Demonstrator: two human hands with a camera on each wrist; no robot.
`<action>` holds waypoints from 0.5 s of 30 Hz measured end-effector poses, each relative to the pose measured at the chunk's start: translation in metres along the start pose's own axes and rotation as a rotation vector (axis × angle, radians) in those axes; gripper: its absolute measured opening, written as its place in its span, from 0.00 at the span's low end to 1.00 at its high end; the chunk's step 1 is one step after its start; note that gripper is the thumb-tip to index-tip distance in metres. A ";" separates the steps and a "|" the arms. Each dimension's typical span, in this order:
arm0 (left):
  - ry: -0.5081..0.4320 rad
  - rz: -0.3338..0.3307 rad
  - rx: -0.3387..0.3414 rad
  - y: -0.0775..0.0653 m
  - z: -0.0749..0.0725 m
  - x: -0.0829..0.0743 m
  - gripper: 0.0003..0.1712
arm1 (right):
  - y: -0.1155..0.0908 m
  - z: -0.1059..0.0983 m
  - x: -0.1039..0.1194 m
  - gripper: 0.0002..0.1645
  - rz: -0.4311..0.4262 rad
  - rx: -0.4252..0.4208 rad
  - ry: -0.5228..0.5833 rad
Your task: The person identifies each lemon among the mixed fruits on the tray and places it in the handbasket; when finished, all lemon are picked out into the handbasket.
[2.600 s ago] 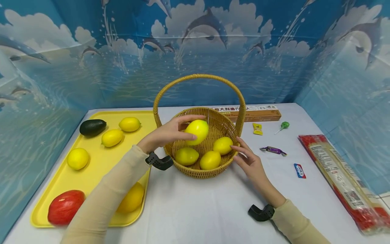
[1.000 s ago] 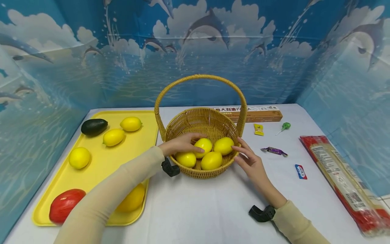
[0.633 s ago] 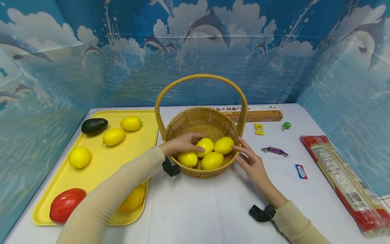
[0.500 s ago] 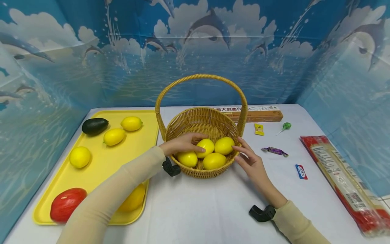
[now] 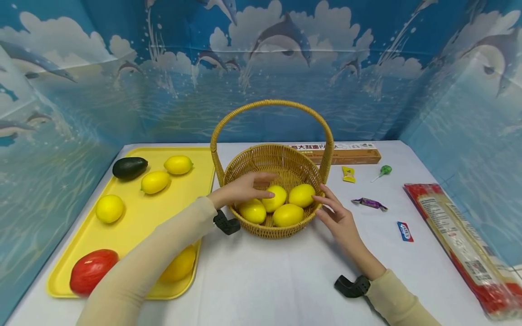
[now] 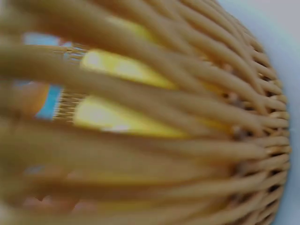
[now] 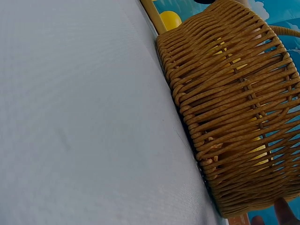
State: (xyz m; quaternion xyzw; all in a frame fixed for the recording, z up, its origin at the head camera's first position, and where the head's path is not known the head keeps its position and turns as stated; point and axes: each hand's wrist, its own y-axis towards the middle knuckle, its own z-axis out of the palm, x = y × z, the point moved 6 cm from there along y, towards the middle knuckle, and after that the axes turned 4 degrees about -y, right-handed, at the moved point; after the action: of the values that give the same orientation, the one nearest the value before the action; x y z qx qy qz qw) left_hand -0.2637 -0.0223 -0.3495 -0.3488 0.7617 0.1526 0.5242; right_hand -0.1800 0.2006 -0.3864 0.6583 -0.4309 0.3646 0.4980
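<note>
A woven basket [image 5: 274,232] with a tall arched handle stands mid-table, several yellow lemons in its front part. My left hand [image 5: 243,187] reaches over the basket's left rim, fingers extended above a lemon [image 5: 277,199], thumb close to its top; whether it touches the fruit I cannot tell. Nearby lie the left lemon [image 5: 253,212], the front lemon [image 5: 288,215] and the right lemon [image 5: 302,195]. My right hand [image 5: 336,217] rests spread fingertips on the right rim. The left wrist view is blurred by wicker; in the right wrist view the basket wall [image 7: 243,108] hides most fruit.
At left, a yellow tray [image 5: 142,235] bears an avocado [image 5: 129,168], several lemons, a red fruit [image 5: 94,271] and a yellow-orange fruit [image 5: 179,265] partly behind the sleeve. A pasta box [image 5: 355,156], wrapped sweets, a lollipop [image 5: 385,170] and a long red packet [image 5: 461,244] lie right.
My left hand lowered a lemon into the basket and let go, then rose slightly back to the left. The front lemon rolled a little right. My right hand stayed at the rim.
</note>
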 end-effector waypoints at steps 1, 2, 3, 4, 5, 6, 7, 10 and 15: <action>-0.012 0.020 -0.007 -0.003 -0.002 -0.004 0.35 | 0.000 0.000 0.000 0.19 0.000 -0.001 -0.004; -0.022 0.045 -0.016 -0.006 -0.004 -0.009 0.35 | 0.000 -0.001 0.000 0.19 0.001 -0.001 -0.009; -0.031 0.069 -0.024 -0.009 -0.007 -0.015 0.35 | 0.000 -0.001 0.000 0.19 0.001 -0.001 -0.010; -0.046 0.093 -0.029 -0.013 -0.009 -0.020 0.34 | 0.000 -0.001 0.000 0.19 0.002 -0.001 -0.011; -0.054 0.118 -0.031 -0.017 -0.011 -0.026 0.34 | 0.000 -0.001 0.000 0.19 0.004 -0.001 -0.011; -0.053 0.143 -0.030 -0.022 -0.012 -0.033 0.33 | 0.000 -0.001 0.000 0.19 0.004 -0.001 -0.011; -0.062 0.167 -0.020 -0.028 -0.013 -0.039 0.33 | 0.000 -0.001 0.000 0.19 0.005 0.001 -0.012; -0.090 0.229 0.014 -0.048 -0.017 -0.060 0.32 | 0.000 -0.001 0.001 0.19 0.005 0.004 -0.004; -0.114 0.272 0.031 -0.092 -0.029 -0.091 0.31 | 0.001 0.000 0.001 0.19 0.000 0.002 0.008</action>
State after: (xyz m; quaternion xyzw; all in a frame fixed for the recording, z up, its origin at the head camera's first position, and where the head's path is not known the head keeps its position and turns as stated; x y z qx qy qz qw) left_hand -0.2015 -0.0711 -0.2436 -0.2252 0.7731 0.2301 0.5465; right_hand -0.1808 0.2006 -0.3852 0.6575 -0.4285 0.3674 0.4991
